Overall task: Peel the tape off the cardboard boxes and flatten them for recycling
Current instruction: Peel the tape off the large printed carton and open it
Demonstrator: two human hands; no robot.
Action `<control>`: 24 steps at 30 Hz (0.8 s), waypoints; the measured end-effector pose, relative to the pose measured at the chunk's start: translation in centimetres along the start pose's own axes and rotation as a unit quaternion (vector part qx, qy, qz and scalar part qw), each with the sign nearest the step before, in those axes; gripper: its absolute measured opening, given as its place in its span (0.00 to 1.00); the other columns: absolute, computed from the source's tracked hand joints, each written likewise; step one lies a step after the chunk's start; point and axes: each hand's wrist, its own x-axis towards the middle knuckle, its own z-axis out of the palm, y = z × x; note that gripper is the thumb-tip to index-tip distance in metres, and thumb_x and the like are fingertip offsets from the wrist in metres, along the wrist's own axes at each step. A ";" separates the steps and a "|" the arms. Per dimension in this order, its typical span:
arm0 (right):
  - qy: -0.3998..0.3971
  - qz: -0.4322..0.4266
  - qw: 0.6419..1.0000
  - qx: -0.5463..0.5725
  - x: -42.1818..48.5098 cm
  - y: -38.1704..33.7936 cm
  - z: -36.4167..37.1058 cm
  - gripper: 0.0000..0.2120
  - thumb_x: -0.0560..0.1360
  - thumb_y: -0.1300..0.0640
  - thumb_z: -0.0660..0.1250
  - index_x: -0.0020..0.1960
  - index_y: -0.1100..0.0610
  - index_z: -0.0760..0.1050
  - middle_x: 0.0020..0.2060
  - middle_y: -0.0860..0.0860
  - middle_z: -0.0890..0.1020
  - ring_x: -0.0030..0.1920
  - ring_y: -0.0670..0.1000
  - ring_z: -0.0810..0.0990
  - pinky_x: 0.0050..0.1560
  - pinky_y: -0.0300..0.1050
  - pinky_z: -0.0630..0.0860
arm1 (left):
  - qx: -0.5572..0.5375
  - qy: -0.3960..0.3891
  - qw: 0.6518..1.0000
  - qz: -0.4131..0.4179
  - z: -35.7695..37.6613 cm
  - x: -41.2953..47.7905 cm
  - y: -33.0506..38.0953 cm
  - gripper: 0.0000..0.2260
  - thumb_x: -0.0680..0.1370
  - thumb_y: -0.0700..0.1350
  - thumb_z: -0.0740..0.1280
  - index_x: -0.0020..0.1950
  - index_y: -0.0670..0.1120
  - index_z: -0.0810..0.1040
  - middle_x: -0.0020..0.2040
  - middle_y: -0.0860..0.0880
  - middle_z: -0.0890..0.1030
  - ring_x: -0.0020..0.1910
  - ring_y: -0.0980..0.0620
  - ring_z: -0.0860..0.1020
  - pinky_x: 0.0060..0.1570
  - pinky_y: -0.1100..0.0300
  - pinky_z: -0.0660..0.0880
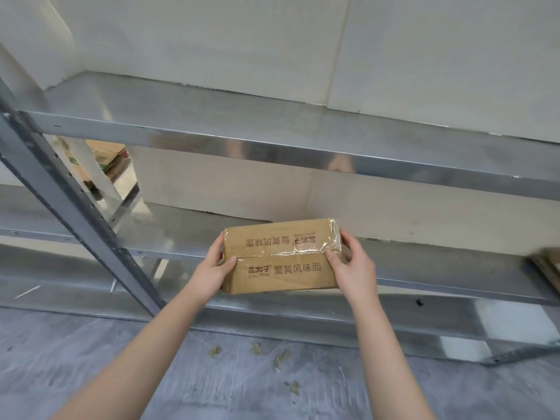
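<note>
1. At the far left, a slanted metal upright (75, 204) braced the steel shelving; it stood well apart from the work and called for no care.
2. The left hand (212, 268) gripped the left end of the cardboard box (280, 260), thumb laid on the top face near the centre seam, fingers wrapped round the end out of sight. A firm, steady hold here would likely serve best as the anchor while the other hand pulls.
3. The box itself was sealed and full-shaped, held in the air in front of the lower shelf (424, 283); whether it touched the shelf edge could not be told.
4. Clear tape (306, 251) ran along the seam and bunched, wrinkled, over the right end. That loose wrinkling looked the easiest place to start a peel.
5. The right hand (353, 265) clasped the right end, thumb pressing on the tape at the seam. Picking up an edge with a nail and pulling low along the seam should avoid tearing.
</note>
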 end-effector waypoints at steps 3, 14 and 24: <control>-0.011 0.004 1.000 -0.010 -0.5 0.6 0.6 0.25 0.77 0.54 0.69 0.72 0.44 0.69 0.62 0.43 0.79 0.62 0.46 0.76 0.61 0.44 0.73 | -0.016 0.004 0.999 -0.038 0.1 -0.4 -1.1 0.26 0.81 0.48 0.64 0.72 0.71 0.59 0.67 0.56 0.75 0.66 0.52 0.74 0.67 0.43 0.70; -0.029 0.093 0.995 0.013 0.6 2.9 2.4 0.24 0.79 0.55 0.67 0.73 0.50 0.67 0.66 0.49 0.77 0.67 0.50 0.74 0.59 0.39 0.67 | 0.125 0.046 0.991 0.029 0.3 0.3 0.4 0.25 0.81 0.50 0.63 0.72 0.70 0.57 0.73 0.52 0.66 0.69 0.55 0.65 0.66 0.54 0.66; -0.039 0.124 0.991 -0.029 5.1 2.7 1.7 0.25 0.80 0.52 0.65 0.75 0.51 0.65 0.68 0.53 0.75 0.68 0.55 0.73 0.64 0.47 0.69 | 0.088 0.021 0.995 -0.043 0.6 3.8 2.7 0.27 0.79 0.51 0.67 0.71 0.72 0.60 0.70 0.53 0.71 0.60 0.52 0.77 0.54 0.50 0.77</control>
